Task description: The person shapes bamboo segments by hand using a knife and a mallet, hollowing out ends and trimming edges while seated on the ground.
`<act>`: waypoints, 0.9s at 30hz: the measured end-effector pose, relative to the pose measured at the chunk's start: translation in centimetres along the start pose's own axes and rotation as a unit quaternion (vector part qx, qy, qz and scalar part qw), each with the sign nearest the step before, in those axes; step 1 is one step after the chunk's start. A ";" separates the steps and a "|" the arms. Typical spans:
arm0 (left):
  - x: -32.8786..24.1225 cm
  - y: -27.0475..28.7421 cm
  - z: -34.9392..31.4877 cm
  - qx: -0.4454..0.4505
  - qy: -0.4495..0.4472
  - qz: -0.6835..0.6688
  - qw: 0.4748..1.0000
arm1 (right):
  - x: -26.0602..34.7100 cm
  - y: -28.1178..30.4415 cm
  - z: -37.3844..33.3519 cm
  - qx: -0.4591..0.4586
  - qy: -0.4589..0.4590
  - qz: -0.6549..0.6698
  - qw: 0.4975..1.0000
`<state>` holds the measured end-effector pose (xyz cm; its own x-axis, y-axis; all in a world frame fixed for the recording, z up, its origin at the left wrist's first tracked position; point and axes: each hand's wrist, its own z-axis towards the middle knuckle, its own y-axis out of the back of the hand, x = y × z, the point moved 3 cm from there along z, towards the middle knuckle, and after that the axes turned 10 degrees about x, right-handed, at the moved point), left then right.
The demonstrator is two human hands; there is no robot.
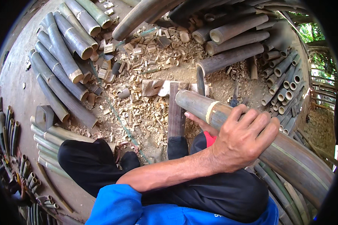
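Observation:
A thick brown bamboo pole [296, 157] slants across the right side, with a pale ring [212, 110] near its cut upper-left end. Over the pole lies my left hand [246, 137], its fingers curled round the far side; the forearm crosses my lap. Of my right hand [201, 123], only a digit and a bit of hand show along the pole's near side; the rest is hidden beneath it, beside a patch of red cloth. Just beyond the pole's end are a dark wooden plank [176, 112], a pale wood block [156, 88] and an upright metal blade [200, 80].
Wood chips [139, 120] cover the ground ahead. Bamboo lengths [60, 71] are laid out at the left, with thicker tubes [236, 30] at the far right. Thin cut tubes [287, 86] are stacked on the right. A dark-handled tool [234, 98] stands beyond the pole.

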<state>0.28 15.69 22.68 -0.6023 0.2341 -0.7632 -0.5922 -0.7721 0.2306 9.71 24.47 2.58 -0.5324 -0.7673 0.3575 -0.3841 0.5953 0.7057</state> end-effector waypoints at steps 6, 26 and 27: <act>1.3 -0.1 0.2 -0.003 0.015 0.006 1.000 | -0.4 -0.3 1.1 0.019 0.006 -0.039 0.999; 1.5 0.2 0.4 0.026 0.014 0.006 1.000 | -3.0 0.7 0.8 0.032 -0.015 -0.097 0.995; 1.5 0.2 0.6 0.042 0.008 0.000 0.999 | -3.5 1.3 0.3 0.023 -0.024 -0.090 0.995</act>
<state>-1.08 16.26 21.93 -0.5933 0.2243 -0.7731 -0.6359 -0.7195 0.2793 10.82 27.96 2.03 -0.4866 -0.8512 0.1968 -0.5109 0.4600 0.7262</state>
